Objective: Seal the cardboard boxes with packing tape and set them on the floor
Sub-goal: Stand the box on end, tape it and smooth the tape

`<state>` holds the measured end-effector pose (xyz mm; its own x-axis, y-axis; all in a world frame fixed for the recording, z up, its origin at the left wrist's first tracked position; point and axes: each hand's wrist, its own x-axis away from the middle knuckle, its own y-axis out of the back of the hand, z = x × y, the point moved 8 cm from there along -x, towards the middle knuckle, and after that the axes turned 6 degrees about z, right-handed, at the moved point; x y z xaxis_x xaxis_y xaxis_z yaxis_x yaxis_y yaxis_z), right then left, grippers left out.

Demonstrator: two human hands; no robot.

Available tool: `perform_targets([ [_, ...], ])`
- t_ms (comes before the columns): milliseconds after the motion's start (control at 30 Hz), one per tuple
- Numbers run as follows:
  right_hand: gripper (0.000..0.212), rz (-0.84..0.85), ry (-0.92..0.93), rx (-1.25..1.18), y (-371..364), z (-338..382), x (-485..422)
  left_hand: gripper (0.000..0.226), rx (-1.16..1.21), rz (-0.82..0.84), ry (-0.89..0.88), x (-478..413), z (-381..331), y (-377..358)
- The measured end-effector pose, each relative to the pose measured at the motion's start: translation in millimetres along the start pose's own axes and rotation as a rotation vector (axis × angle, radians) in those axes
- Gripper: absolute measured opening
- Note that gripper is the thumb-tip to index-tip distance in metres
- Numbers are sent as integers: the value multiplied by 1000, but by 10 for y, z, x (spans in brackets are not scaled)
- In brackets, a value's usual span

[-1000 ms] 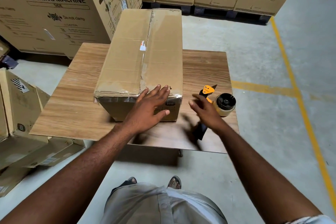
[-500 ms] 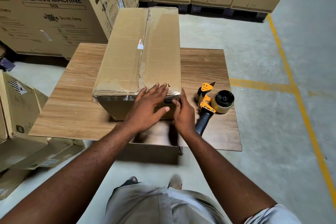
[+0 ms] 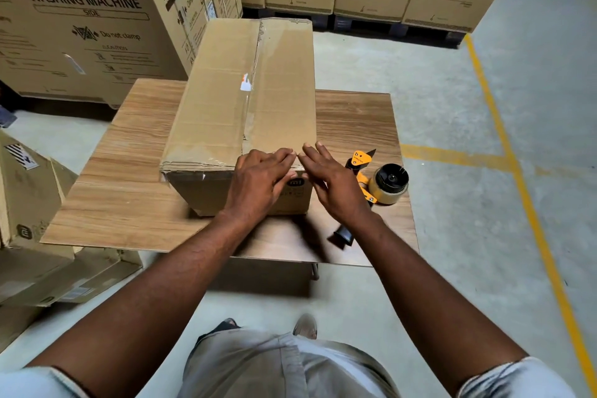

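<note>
A long brown cardboard box (image 3: pixel 226 100) lies on the wooden table (image 3: pixel 129 178), with clear tape along its top seam and over its near end. My left hand (image 3: pixel 261 178) lies flat, fingers apart, on the box's near top edge. My right hand (image 3: pixel 332 181) rests just to its right on the near right corner, fingers spread. Neither hand holds anything. The orange and black tape dispenser (image 3: pixel 381 184) lies on the table to the right of the box, its handle partly hidden behind my right wrist.
Large washing machine cartons (image 3: pixel 84 19) stand at the left and along the back on pallets. Smaller cardboard boxes (image 3: pixel 29 197) sit on the floor left of the table. A yellow line (image 3: pixel 504 139) marks the concrete floor at the right.
My right hand let go of the tape dispenser, left it on the table and came up onto the box's near right corner. My left hand stayed on the box's near edge.
</note>
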<state>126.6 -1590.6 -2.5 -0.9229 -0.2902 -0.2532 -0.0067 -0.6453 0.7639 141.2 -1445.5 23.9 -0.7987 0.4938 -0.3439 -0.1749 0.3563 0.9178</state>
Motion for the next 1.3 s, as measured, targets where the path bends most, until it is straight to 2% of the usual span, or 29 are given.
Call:
perform_targets([
  [100, 46, 12, 46, 122, 20, 40, -10, 47, -10, 0, -29, 36, -20, 0],
  [233, 52, 33, 27, 167, 35, 127, 15, 64, 61, 102, -21, 57, 22, -23],
  [333, 39, -40, 58, 232, 106, 315, -32, 46, 144, 106, -10, -7, 145, 77],
  [400, 31, -55, 88, 256, 82, 399, -90, 43, 123, 94, 39, -20, 330, 163],
  [467, 32, -53, 69, 232, 29, 370, -115, 48, 85, 118, 52, 44, 489, 187],
  [533, 36, -61, 42, 216, -5, 329, -79, 51, 42, 157, -9, 140, 535, 145],
  [667, 50, -42, -17, 290, -41, 418, -92, 74, 2, 227, -51, 232, 538, 62],
  [867, 32, 22, 12, 227, -128, 587, -344, 54, 72, 154, -2, 192, 549, 127],
  [1033, 44, 78, 36, 270, -145, 558, -238, 75, 73, 228, -54, 209, 538, 106],
  [1167, 29, 58, -3, 268, -168, 697, -357, 62, 195, 237, 19, 180, 755, 208],
  [1300, 31, 67, -40, 262, -317, 719, -409, 59, 51, 238, -23, 288, 1003, 263],
])
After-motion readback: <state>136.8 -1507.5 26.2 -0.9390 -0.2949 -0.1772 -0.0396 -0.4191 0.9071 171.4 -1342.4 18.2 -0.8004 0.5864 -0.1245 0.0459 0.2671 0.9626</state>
